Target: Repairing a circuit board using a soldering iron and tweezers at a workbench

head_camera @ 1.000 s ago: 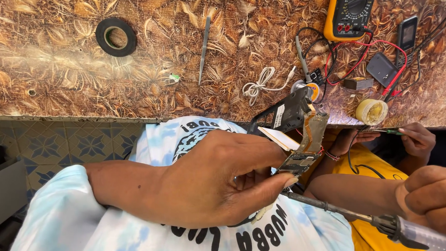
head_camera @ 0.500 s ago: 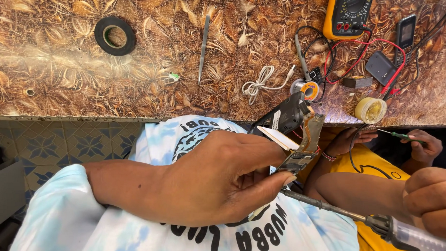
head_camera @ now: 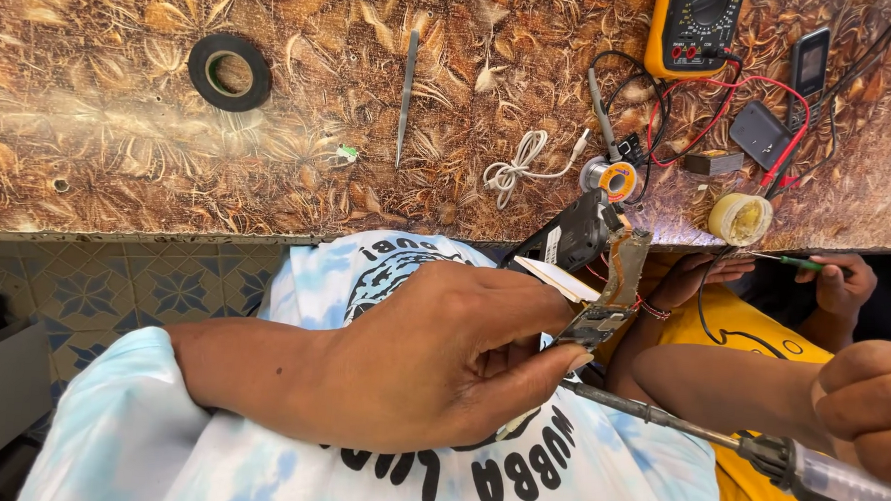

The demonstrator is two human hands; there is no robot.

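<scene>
My left hand (head_camera: 431, 360) reaches in from the left over my tie-dye shirt and pinches a small phone circuit board (head_camera: 620, 278) with a black phone body (head_camera: 566, 236) behind it. At the right edge, my right hand (head_camera: 874, 410) grips the clear handle of a soldering iron (head_camera: 678, 426). The iron's metal tip sits just under the board, beside my left fingertips.
On the patterned worktop lie a black tape roll (head_camera: 230, 72), tweezers (head_camera: 407, 94), a white cable (head_camera: 519, 169), a solder spool (head_camera: 609, 178), a flux tin (head_camera: 740, 218) and a yellow multimeter (head_camera: 693, 31) with red leads. Another person's hand (head_camera: 845, 283) holds a green screwdriver (head_camera: 791, 262).
The soldering iron tip has slid left, closer to the board and my left fingers. The other person's hand with the screwdriver has shifted slightly right.
</scene>
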